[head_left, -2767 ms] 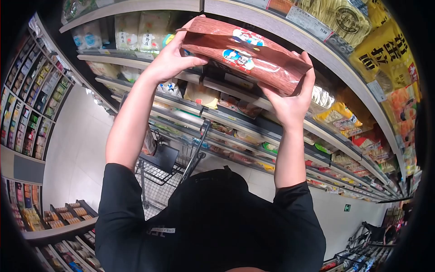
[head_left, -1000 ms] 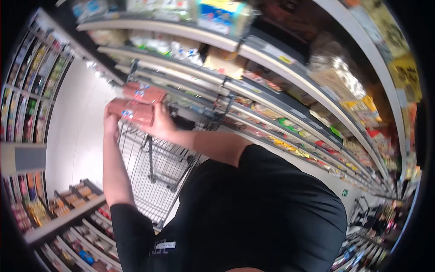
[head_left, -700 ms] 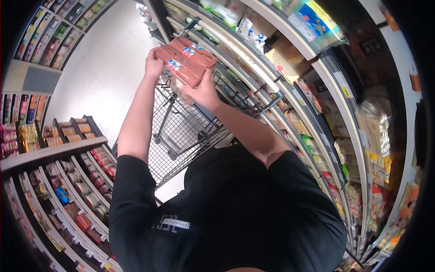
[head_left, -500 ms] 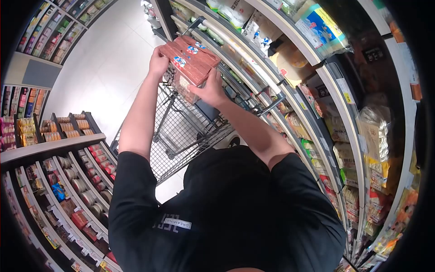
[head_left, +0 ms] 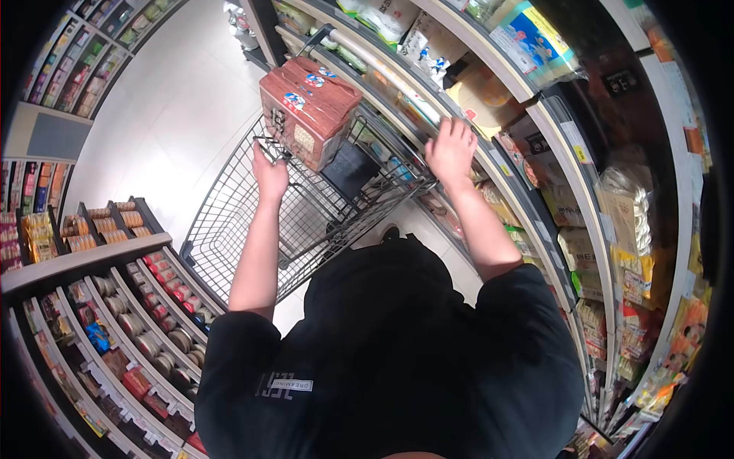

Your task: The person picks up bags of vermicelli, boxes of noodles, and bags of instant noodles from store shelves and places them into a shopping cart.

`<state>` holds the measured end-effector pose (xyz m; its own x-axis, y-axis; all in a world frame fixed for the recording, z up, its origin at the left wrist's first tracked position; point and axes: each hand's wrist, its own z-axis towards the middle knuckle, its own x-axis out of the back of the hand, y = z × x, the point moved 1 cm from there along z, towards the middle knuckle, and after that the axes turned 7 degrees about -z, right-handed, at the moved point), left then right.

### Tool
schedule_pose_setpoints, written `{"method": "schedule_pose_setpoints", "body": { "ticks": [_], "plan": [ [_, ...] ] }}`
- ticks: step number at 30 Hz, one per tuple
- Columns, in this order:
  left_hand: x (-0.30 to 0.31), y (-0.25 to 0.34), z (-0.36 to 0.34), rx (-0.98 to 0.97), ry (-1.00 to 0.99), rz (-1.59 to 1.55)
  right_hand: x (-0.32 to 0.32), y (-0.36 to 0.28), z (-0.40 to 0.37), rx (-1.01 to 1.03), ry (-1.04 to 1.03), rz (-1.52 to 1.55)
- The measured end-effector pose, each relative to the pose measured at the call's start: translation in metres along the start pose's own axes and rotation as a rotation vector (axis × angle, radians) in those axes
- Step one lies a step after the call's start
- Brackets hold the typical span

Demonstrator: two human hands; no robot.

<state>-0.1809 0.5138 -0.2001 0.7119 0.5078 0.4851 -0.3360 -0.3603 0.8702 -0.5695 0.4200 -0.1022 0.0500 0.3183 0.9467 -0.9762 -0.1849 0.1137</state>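
A reddish-brown multi-pack of packaged food (head_left: 310, 96) with blue-and-white logos rests on the upper part of a wire shopping cart (head_left: 229, 218), near its handle. Just below the pack, my left hand (head_left: 271, 176) has its fingers around a dark part of the cart's frame. My right hand (head_left: 453, 151) lies over the near end of the long cart handle (head_left: 382, 65), fingers curled on it. Neither hand touches the pack. Beside it a dark flat panel (head_left: 352, 170) is part of the cart.
Shelves of bagged goods (head_left: 631, 214) curve close along the right. At lower left stands a shelf unit with cans and packets (head_left: 141, 329). Pale floor (head_left: 168, 99) stretches beyond the cart, with more stocked shelves (head_left: 69, 69) at far left.
Both hands have let go of the pack, which now sits on the cart. My left hand moved down to the cart frame, my right hand moved right to the handle.
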Motion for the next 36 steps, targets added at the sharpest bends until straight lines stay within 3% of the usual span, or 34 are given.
{"method": "schedule_pose_setpoints", "body": {
  "ticks": [1, 3, 4, 7, 16, 19, 23, 25, 27, 29, 31, 33, 35, 36],
  "plan": [
    [-0.001, 0.002, -0.004, 0.096, -0.041, -0.219, -0.009, 0.017, -0.009, -0.040, -0.073, -0.022],
    [0.005, 0.022, -0.015, 0.233, -0.129, -0.237, -0.020, 0.036, -0.021, -0.077, -0.206, 0.032],
    [0.005, 0.020, -0.014, 0.146, -0.173, -0.262, -0.021, 0.038, -0.020, -0.083, -0.216, 0.054],
    [0.000, 0.008, -0.018, 0.123, -0.196, -0.194, -0.016, 0.038, -0.025, -0.126, -0.188, 0.055],
    [-0.008, -0.003, -0.034, 0.192, -0.201, -0.174, -0.015, 0.061, -0.050, -0.124, -0.018, 0.139],
    [-0.011, -0.004, -0.043, 0.202, -0.146, -0.059, -0.020, 0.073, -0.060, -0.129, -0.119, 0.135],
    [-0.018, -0.012, -0.060, 0.090, 0.035, -0.165, -0.016, 0.092, -0.080, -0.078, -0.013, 0.302],
    [-0.019, 0.011, -0.080, 0.031, 0.107, -0.123, -0.018, 0.108, -0.086, -0.009, 0.033, 0.377],
    [-0.022, 0.001, -0.081, -0.145, 0.278, 0.097, -0.016, 0.121, -0.092, 0.079, 0.085, 0.457],
    [-0.021, 0.008, -0.090, -0.166, 0.401, 0.195, -0.021, 0.141, -0.096, 0.156, 0.110, 0.656],
    [-0.027, 0.045, -0.120, -0.383, 0.662, 0.195, -0.011, 0.164, -0.101, 0.130, 0.161, 0.826],
    [-0.050, 0.096, -0.160, -0.465, 0.653, -0.053, -0.016, 0.192, -0.118, -0.068, 0.305, 0.815],
    [-0.094, 0.140, -0.209, -0.592, 0.457, -0.070, -0.015, 0.232, -0.141, -0.303, 0.384, 0.883],
    [-0.118, 0.173, -0.238, -0.616, 0.237, -0.045, -0.018, 0.249, -0.147, -0.465, 0.412, 0.895]
  ]
}}
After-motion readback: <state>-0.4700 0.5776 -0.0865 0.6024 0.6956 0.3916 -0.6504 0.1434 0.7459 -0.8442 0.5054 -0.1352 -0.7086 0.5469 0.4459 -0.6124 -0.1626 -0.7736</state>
